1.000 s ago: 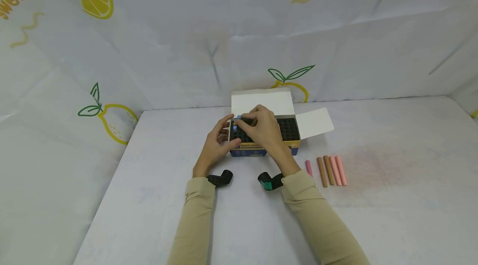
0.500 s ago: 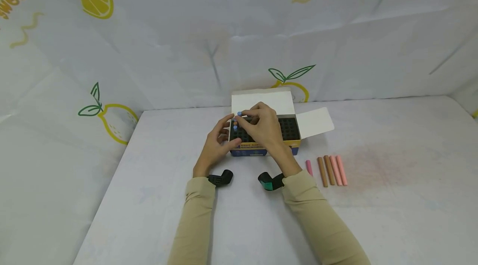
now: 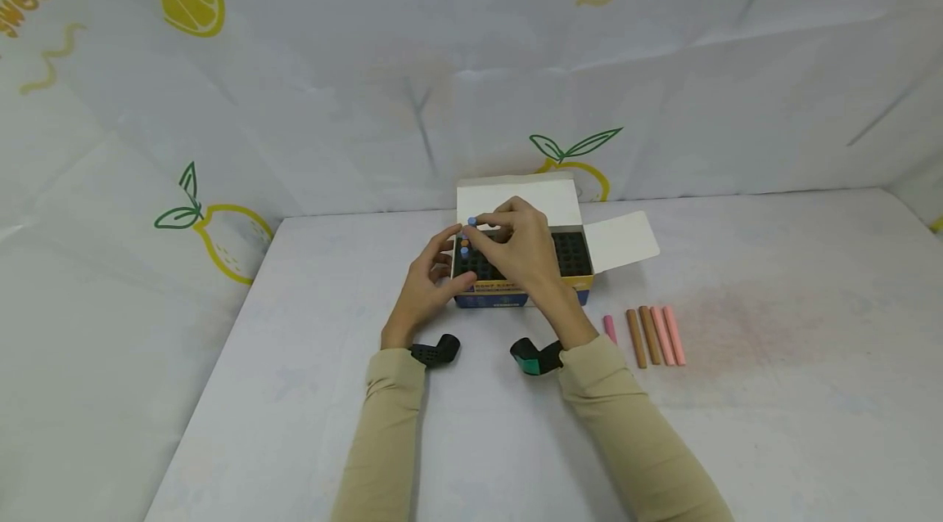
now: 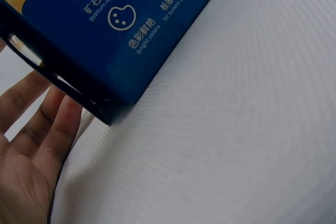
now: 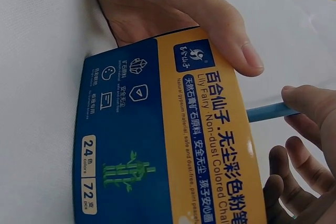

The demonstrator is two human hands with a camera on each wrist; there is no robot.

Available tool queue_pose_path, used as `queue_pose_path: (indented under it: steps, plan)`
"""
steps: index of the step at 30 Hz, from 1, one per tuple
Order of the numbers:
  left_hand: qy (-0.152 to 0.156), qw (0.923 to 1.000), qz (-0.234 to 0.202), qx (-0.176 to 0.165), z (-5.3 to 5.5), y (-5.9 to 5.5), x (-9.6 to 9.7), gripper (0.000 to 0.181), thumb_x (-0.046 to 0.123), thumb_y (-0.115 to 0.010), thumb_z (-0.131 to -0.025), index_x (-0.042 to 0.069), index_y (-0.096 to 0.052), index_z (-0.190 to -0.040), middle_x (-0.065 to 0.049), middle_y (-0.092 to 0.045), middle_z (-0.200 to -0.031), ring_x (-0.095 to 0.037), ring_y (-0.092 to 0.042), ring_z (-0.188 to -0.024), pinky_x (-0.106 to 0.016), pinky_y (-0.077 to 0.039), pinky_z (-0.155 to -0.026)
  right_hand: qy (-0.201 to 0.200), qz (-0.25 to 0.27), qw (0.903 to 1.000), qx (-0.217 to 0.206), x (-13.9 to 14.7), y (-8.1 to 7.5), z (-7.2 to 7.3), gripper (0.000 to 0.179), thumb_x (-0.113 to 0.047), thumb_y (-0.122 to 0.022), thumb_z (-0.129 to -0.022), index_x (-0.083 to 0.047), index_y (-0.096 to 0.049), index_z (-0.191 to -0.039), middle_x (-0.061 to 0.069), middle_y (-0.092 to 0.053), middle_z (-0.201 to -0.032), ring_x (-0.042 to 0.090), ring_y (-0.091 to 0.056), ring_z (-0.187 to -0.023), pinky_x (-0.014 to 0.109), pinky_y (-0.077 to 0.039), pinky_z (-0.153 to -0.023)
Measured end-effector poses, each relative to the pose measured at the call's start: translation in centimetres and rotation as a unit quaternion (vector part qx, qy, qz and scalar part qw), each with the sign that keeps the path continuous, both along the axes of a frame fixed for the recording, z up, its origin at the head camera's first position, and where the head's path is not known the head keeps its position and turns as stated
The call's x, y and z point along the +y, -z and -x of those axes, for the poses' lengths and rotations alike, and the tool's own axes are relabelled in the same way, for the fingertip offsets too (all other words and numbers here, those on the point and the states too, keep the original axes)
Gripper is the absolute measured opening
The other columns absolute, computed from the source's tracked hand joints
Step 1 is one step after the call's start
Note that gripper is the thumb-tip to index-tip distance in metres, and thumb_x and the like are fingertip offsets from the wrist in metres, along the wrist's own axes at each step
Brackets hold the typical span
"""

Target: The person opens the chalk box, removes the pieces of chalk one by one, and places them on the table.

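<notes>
An open blue-and-yellow chalk box stands near the back of the table, its dark insert full of holes. My left hand grips its left end, thumb on the front edge, fingers along the side. Above the left part of the insert, my right hand pinches a blue chalk stick between thumb and index finger. That stick's lower end is hidden behind the box in the right wrist view. Beside it, an orange chalk end and another blue chalk show in the holes.
Right of the box lie two brown chalk sticks, two pink ones and a magenta one partly hidden by my right sleeve. The box's white lid stands raised behind; a side flap sticks out right.
My right hand has risen slightly, lifting the blue chalk stick a little higher over the box. The left hand and the box have stayed in place.
</notes>
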State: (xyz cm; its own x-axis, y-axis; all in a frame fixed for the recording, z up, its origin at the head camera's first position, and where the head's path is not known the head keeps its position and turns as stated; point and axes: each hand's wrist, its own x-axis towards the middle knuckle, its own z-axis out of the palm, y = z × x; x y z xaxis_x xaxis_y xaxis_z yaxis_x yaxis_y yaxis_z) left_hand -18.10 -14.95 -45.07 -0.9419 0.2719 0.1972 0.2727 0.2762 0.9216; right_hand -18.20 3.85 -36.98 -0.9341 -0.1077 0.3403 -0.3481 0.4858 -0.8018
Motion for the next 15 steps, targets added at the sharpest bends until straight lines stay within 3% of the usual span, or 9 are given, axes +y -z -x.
queue_pose_path:
  steps: [5, 15]
  plan:
    - [-0.001, 1.0000, 0.000, -0.004, 0.02, -0.08, 0.02, 0.081, 0.056, -0.076, -0.086, 0.033, -0.042, -0.155, -0.016, -0.053, -0.142, -0.027, -0.056, -0.109, -0.046, -0.050, -0.098, 0.000, 0.002, 0.9999, 0.010, 0.12, -0.27, -0.07, 0.028, -0.020, -0.080, -0.089, -0.001, -0.079, -0.111, 0.016, -0.065, -0.102, 0.028, -0.067, -0.078, 0.027, -0.048, -0.064]
    - [-0.005, 0.9999, 0.006, -0.008, -0.02, -0.11, 0.00, 0.086, 0.064, -0.075, -0.084, 0.033, -0.041, -0.156, -0.016, -0.051, -0.142, -0.029, -0.055, -0.110, -0.047, -0.049, -0.098, 0.004, 0.003, 0.9995, 0.030, 0.34, -0.67, -0.32, 0.027, -0.020, -0.081, -0.088, -0.002, -0.080, -0.109, 0.016, -0.065, -0.101, 0.028, -0.066, -0.078, 0.027, -0.046, -0.065]
